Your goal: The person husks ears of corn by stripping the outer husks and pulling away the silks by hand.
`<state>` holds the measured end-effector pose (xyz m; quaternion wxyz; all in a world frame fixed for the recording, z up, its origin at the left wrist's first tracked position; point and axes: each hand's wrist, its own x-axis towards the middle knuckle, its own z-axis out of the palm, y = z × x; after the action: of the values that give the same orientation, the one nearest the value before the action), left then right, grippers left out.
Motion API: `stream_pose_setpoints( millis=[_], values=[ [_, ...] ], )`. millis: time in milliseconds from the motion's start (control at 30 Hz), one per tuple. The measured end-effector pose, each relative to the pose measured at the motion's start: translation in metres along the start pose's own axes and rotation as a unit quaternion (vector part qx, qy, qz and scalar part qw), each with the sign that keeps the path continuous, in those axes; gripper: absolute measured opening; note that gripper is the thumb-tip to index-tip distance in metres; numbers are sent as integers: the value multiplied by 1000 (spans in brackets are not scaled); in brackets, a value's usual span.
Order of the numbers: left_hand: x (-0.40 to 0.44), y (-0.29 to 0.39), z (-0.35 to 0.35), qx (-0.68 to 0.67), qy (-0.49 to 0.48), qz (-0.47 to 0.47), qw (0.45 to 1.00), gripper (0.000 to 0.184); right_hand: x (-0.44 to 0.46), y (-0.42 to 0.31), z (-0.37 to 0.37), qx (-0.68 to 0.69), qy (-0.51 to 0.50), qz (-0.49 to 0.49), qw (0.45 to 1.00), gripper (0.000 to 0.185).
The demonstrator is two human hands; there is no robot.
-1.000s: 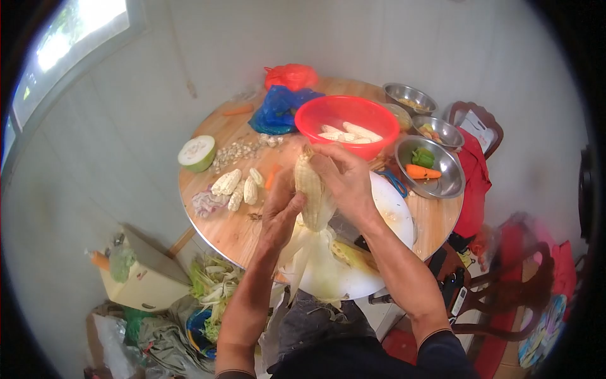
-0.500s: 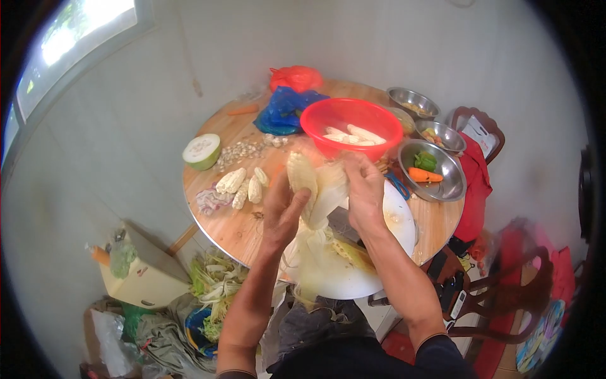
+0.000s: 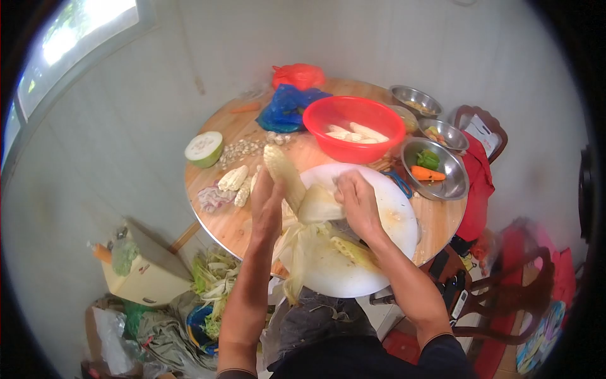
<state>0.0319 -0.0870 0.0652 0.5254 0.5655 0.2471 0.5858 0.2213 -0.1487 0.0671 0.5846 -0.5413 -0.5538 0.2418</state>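
1. My left hand (image 3: 268, 205) grips a corn ear (image 3: 285, 178) over the left edge of the white board (image 3: 396, 222).
2. My right hand (image 3: 358, 199) clasps its husk (image 3: 320, 207) over the board's middle.
3. Beyond the board, a red basin (image 3: 344, 153) holds pale cobs (image 3: 363, 134).

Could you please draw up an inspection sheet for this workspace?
Surface: round wooden table, with a white board at its near side.
Job's things: corn ear, its husk partly peeled; pale ears in the red bowl.
Clutter: blue bag, red bag and cut gourd on the table.
Hands: left hand grips the corn ear; right hand holds the husk sideways.
Cables: blue loop beside the board, possibly cord; cannot tell.
Surroundings: husk pile and cream box low at left; wooden chair at right.
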Motion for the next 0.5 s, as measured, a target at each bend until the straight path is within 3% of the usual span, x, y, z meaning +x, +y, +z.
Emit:
stream_pose_setpoints(
  millis=[133,200,233,300,433,500],
  values=[
    [8,-12,-13,-100,3,-24,995,38,-27,44,-17,-71,-63,100,990,24],
    [7,-14,-9,-146,4,-25,989,34,-37,45,-18,-161,-55,9,985,26],
    [7,-16,-5,-146,3,-29,989,34,-38,29,-17,-161,-54,13,985,26],
    [9,-19,6,-53,-5,-9,999,32,-37,-15,-13,-371,-152,19,916,31],
    [15,-25,5,-7,1,-27,1000,28,-45,-4,-5,-417,-234,-19,878,43],
    [20,-25,-4,-88,36,-59,994,25,-66,10,-2,-442,-279,-43,851,35]
  ],
)
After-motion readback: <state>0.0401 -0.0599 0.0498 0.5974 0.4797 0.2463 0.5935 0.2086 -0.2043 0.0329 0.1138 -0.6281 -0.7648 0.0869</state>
